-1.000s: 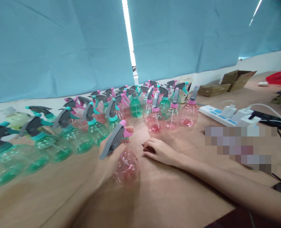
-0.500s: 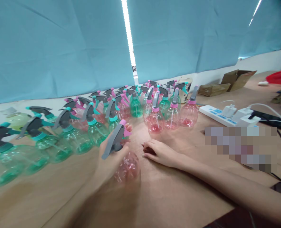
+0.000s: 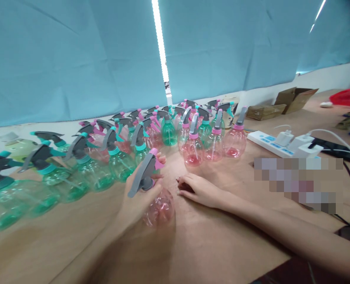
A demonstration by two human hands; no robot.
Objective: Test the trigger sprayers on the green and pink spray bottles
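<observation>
The left hand is wrapped round the neck of a round, see-through pink plastic spray bottle with a grey spray head and pink trigger, its fingertips showing past the trigger; the bottle is near the front middle of the brown tabletop, though whether its base bears fully on it is hard to tell. The right hand lies just beside, fingers loosely curled and parted from the thumb, with nothing visible in its grasp. A steady hold would best stay on the neck, bottle upright, without pressing the trigger. The closest clear-green plastic spray bottle sits just left of the grip, other pink ones stand beyond the right hand, and the white power strip lies further right; brown surface runs towards the table's near edge, giving the most room.
</observation>
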